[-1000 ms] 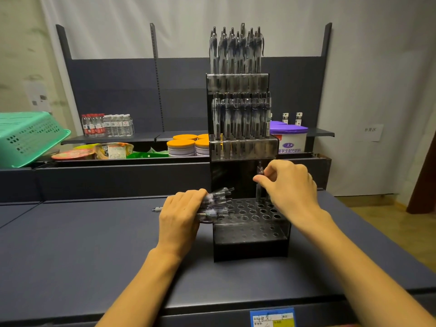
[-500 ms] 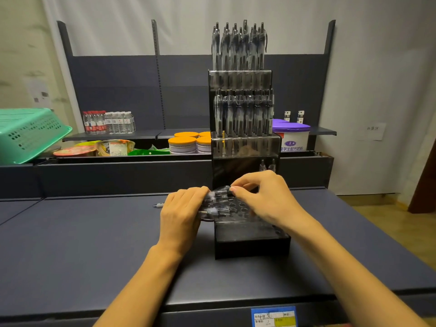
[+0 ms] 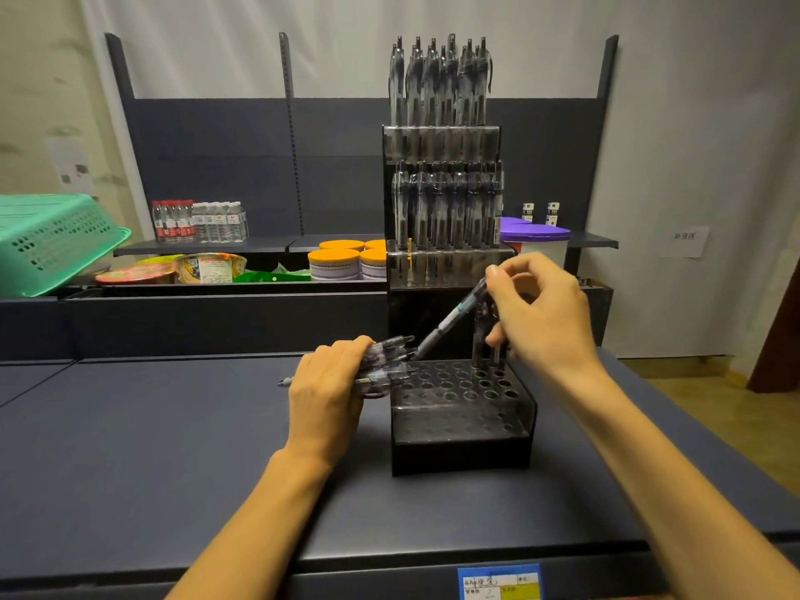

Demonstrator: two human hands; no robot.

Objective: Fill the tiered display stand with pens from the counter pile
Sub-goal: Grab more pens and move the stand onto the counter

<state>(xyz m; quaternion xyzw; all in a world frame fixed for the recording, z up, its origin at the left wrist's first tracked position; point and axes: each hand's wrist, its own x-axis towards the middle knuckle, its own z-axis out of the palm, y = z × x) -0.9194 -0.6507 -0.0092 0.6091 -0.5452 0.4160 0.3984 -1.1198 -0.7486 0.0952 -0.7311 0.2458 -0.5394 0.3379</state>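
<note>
Right hand [image 3: 541,313] pinched on a pen [image 3: 454,316] slanting down-left over the stand [image 3: 461,422]; left hand [image 3: 329,383] gripped round a bundle [image 3: 387,361] at its left edge.

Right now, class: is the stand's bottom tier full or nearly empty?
Nearly empty. The bottom tier shows rows of open holes; only two pens stand at its back right.

We see a blue and yellow label [image 3: 501,581] on the front edge of the counter [image 3: 173,469]. It has handwriting, too small for us to read. A white paper sign [image 3: 684,240] on the wall has blurry marks. We cannot read any words.
</note>
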